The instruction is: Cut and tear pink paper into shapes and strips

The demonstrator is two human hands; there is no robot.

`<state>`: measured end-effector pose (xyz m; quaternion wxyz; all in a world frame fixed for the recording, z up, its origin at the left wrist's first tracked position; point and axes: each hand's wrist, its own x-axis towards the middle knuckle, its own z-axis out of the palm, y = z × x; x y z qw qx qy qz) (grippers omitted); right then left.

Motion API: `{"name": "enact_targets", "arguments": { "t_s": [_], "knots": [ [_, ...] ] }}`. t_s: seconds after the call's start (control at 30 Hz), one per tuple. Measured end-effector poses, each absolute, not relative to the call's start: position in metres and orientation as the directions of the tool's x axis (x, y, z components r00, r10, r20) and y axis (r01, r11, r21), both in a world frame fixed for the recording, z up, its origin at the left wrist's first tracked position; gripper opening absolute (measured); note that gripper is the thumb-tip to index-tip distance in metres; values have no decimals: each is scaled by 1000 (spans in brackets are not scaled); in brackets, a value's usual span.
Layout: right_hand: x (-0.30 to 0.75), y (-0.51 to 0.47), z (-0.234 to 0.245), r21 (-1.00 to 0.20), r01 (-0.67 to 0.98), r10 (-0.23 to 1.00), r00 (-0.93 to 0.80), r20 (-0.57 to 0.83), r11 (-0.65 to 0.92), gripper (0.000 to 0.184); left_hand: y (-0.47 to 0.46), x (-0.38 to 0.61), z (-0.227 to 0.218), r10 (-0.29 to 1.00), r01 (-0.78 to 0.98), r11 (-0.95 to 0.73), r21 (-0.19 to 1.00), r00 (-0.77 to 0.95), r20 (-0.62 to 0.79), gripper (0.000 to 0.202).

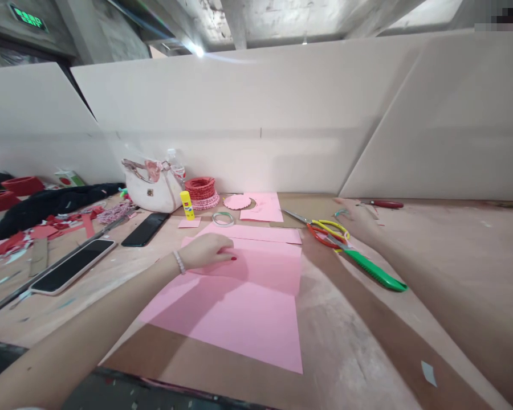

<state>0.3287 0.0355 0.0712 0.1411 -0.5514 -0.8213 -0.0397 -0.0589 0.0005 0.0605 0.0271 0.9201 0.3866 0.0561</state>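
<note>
My left hand [207, 250], with a beaded bracelet at the wrist, rests on a large pink sheet of paper [256, 319]. Its thumb, with a red nail, is apart from the fingers, and nothing is held in it. A narrower pink strip [260, 233] lies along the sheet's far edge. Off to the right, my right hand [351, 209] reaches far over the table, smeared by motion so its fingers cannot be made out. Just in front of it lie scissors with red and yellow handles [327, 230] and a green-handled cutter [374, 269].
Left of the paper are two phones [145, 229], a yellow glue stick [187, 205], a tape roll [223, 219] and coiled red cord [200, 188]. A white handbag [154, 191] stands behind. A red-handled tool [385, 204] lies near the white back panel [248, 114].
</note>
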Motion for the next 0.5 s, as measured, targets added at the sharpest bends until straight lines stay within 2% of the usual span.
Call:
{"name": "enact_targets", "arguments": {
  "t_s": [0.1, 0.17, 0.23, 0.37, 0.5],
  "knots": [
    [280, 11, 75, -170, 888, 878, -361, 314, 427, 48, 1, -54, 74, 710, 722, -691, 14, 676, 195, 41],
    [252, -6, 78, -302, 790, 842, -462, 279, 534, 49, 0, -52, 79, 703, 726, -687, -27, 673, 230, 42],
    [235, -19, 79, -381, 735, 827, -521, 212, 561, 50, -1, -51, 78, 710, 736, -675, -57, 669, 219, 42],
    [227, -26, 67, -324, 766, 825, -556, 100, 555, 47, -5, -59, 73, 738, 744, -663, -86, 669, 92, 39],
    [230, -20, 55, -352, 738, 813, -563, 148, 575, 39, -3, -79, 69, 756, 755, -652, -73, 654, 17, 36]
  ]
}}
